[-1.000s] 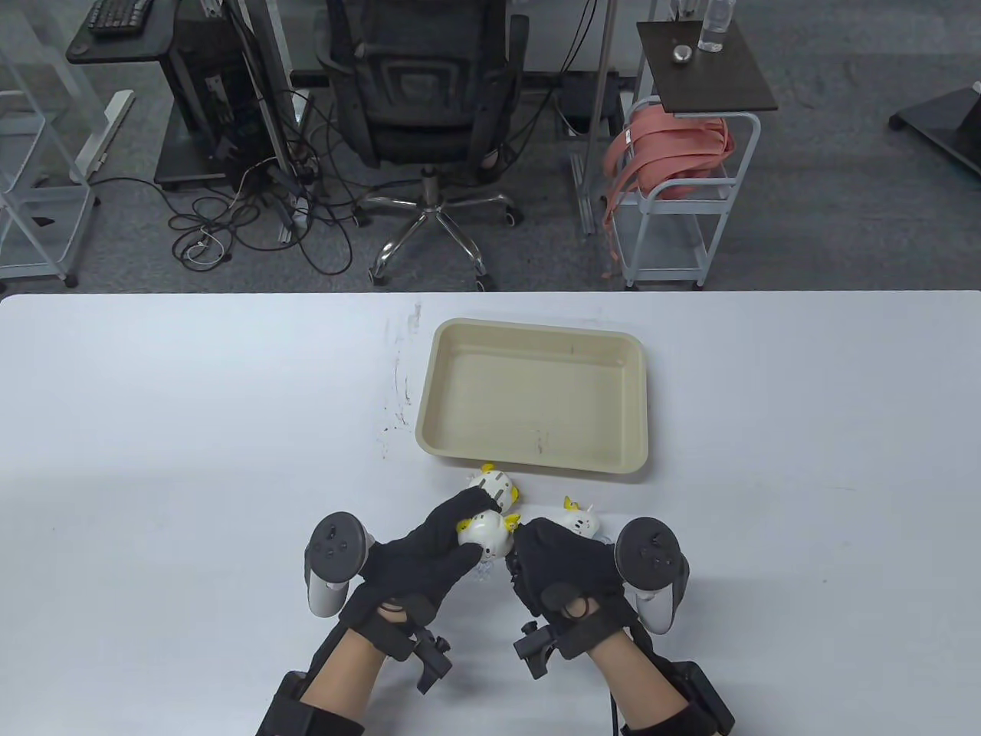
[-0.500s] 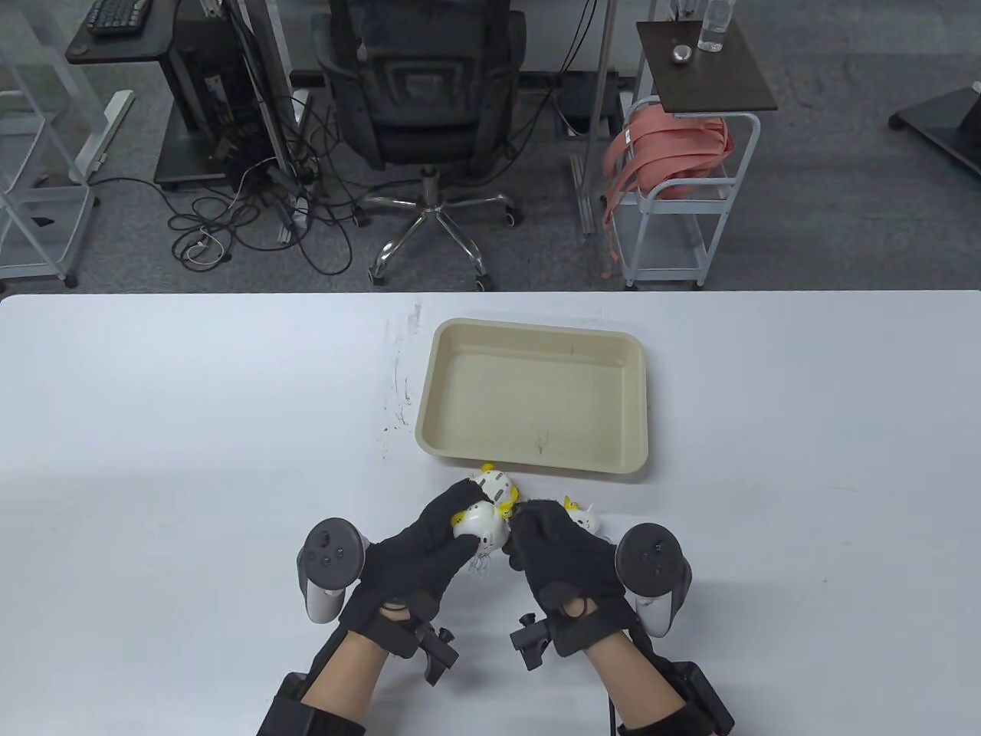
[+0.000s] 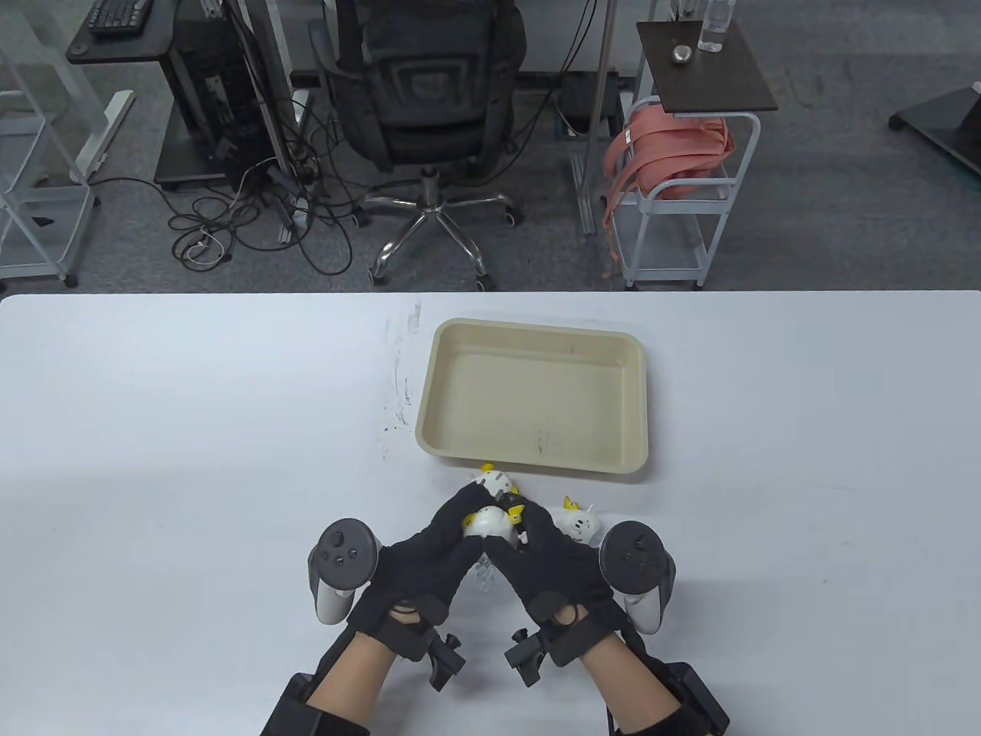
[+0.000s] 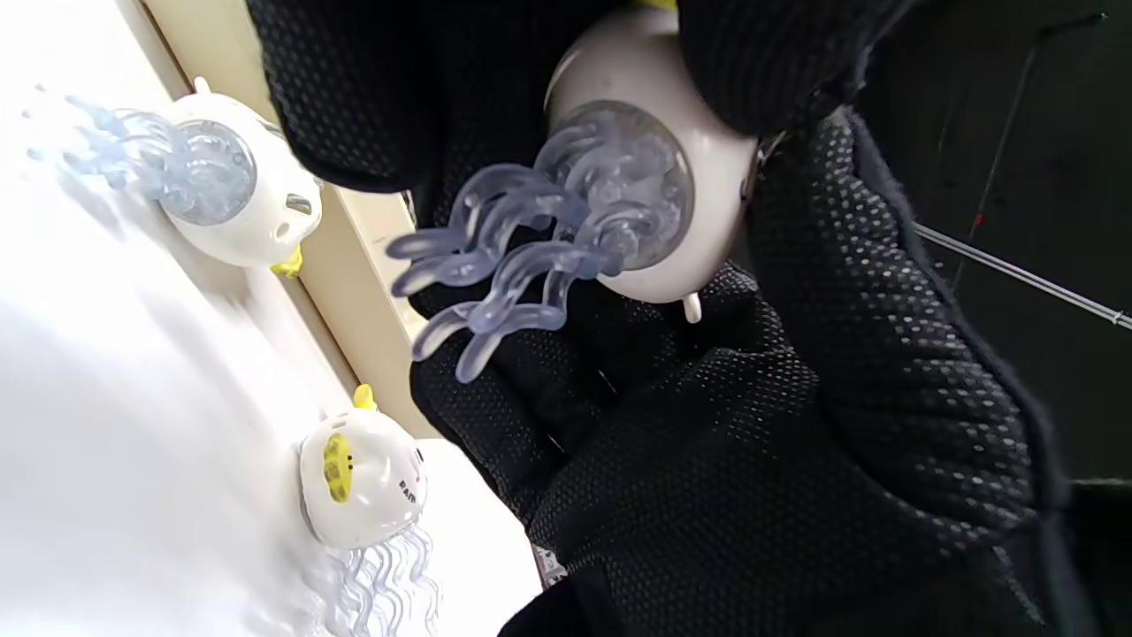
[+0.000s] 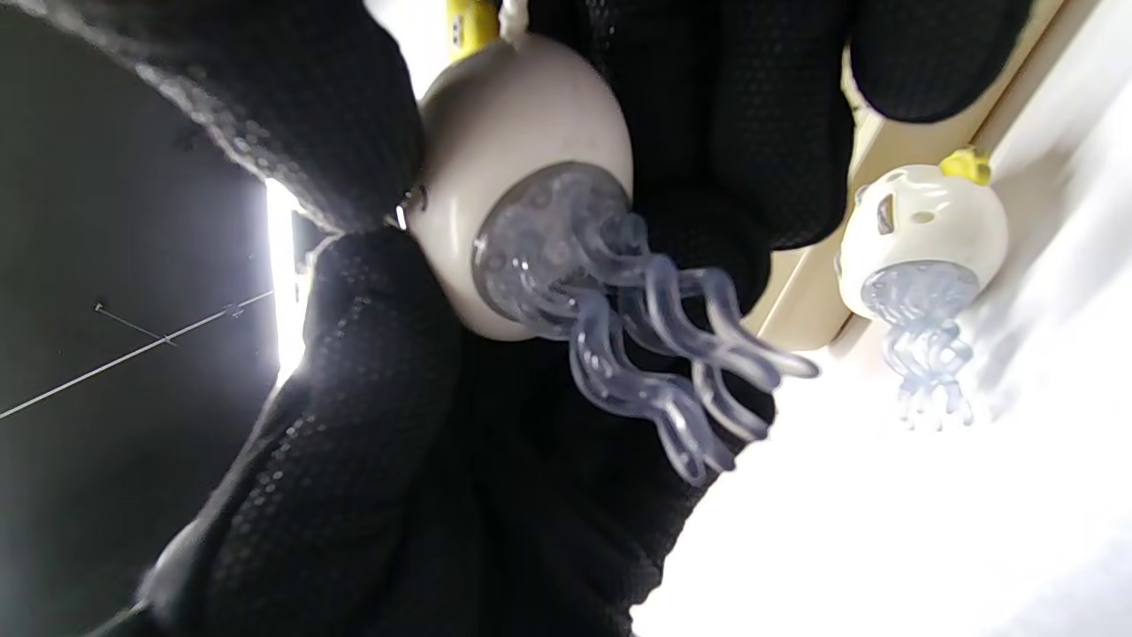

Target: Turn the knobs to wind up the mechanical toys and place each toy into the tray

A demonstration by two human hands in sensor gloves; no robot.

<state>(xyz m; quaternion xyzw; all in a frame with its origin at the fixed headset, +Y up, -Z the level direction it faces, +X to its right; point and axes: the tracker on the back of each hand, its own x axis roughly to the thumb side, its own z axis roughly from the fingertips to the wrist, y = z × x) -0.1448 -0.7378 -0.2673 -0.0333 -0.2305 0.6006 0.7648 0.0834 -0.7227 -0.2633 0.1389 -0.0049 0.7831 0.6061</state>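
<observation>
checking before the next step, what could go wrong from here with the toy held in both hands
1. The held toy is gripped only around its round shell by the left hand and right hand; it could slip while winding.
2. Two toys lie just beyond the hands, outside the tray; they could get knocked.

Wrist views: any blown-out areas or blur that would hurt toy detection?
Left wrist view: the table is overexposed to near pure white, and the far toy has smeared tentacles; the held toy is sharp. Right wrist view: the table is again blown out, a bright strip glares beside the held toy, and the left half is very dark. Table view: evenly lit, soft shadows.
</observation>
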